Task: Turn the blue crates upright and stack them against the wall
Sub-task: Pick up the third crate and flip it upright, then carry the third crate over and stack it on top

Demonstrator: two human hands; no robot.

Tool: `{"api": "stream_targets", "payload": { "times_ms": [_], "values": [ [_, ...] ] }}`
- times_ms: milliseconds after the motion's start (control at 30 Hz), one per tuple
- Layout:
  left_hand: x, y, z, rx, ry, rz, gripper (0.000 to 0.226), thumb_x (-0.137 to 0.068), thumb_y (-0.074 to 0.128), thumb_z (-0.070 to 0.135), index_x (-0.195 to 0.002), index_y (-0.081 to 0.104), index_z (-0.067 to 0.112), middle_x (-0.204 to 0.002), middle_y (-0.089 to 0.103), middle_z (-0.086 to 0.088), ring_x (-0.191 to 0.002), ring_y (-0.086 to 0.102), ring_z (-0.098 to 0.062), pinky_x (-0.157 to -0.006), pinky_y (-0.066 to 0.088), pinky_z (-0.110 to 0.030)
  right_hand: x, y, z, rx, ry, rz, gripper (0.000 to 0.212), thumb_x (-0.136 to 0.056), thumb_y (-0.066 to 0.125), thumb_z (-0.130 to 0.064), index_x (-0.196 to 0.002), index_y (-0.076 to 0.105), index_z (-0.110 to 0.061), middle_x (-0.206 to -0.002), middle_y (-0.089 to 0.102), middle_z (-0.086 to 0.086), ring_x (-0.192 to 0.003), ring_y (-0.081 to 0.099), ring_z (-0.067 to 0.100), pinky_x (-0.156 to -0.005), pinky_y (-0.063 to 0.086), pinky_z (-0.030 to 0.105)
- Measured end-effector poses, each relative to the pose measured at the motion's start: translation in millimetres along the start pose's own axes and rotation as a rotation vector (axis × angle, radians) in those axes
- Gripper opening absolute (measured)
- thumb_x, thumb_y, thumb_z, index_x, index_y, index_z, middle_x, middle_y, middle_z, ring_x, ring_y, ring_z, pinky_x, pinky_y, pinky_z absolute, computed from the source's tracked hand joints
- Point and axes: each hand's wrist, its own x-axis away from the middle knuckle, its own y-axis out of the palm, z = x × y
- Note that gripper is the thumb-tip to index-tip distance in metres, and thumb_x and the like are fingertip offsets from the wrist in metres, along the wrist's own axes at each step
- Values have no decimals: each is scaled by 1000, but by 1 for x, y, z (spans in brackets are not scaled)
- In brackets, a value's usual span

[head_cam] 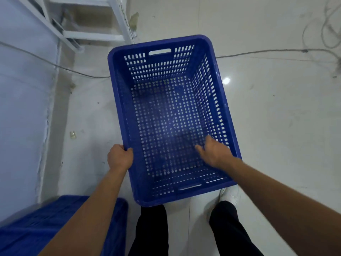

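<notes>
Left hand (120, 157) clenched over the left long rim of a perforated blue plastic crate (167, 111), fingers curled across the edge near the crate's near-left corner, bare forearm stretched straight out toward it. Right hand (215, 154) loose above the crate's right rim, fingers spread and slightly blurred, reaching inward over the open interior, gripping nothing that can be made out; contact with the rim impossible to confirm. Crate upright, open side up, rectangular with rounded corners, walls pierced by rows of slots, base a grid of small round holes, a handle cut-out in each short end. Held low over a glossy pale tiled floor (267, 126), directly ahead of black trousers (151, 231) and a white shoe (229, 195) showing just past the crate's near-right corner. Left of the crate, a pale bluish wall (22, 108) with a worn skirting edge. Near the crate's near-left corner, beneath the left forearm, part of another blue plastic crate (36, 228) against that wall, orientation unclear. Beyond the crate's far-left corner, a white metal frame (118, 17). A thin grey cable (258, 52) trailing across the floor past the crate's far end on both sides, with looped wires (328, 26) beyond its far-right corner. A small pale scrap (73, 134) on the floor left of the crate.
</notes>
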Motion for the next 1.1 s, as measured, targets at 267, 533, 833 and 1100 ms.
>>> {"api": "stream_targets", "payload": {
  "times_ms": [267, 533, 833, 1100],
  "values": [
    [-21, 0, -12, -31, -49, -22, 25, -94, 61, 21, -84, 70, -1, -85, 71, -16, -78, 68, -32, -75, 59, -44, -49, -36, 41, 40, 114, 71, 51, -99, 42, -46, -126, 41, -3, -128, 57, 20, -109, 57, 39, -81, 40, 40],
    [-42, -14, 2, -217, 28, -106, 28, -97, 56, 25, -74, 57, 9, -83, 66, -11, -70, 61, -24, -63, 49, -32, -81, -63, 34, 44, 111, 301, 40, -97, 46, -32, -123, 44, -1, -117, 61, 16, -96, 60, 38, -74, 40, 37],
    [-77, -31, 38, -219, 147, -46, 34, -100, 52, 26, -130, 48, 9, -114, 68, -12, -89, 62, -24, -81, 52, -39, -111, -93, 25, 46, 142, 350, 44, -96, 48, -29, -129, 42, -1, -127, 49, 17, -105, 58, 39, -75, 40, 39],
    [-80, -24, 41, -202, 93, -93, 36, -99, 53, 21, -132, 41, 10, -121, 62, -12, -88, 57, -21, -75, 50, -35, -128, -88, 21, -129, 271, 294, 45, -95, 52, -28, -129, 42, -1, -128, 51, 18, -110, 56, 39, -80, 43, 42]
  ]
}}
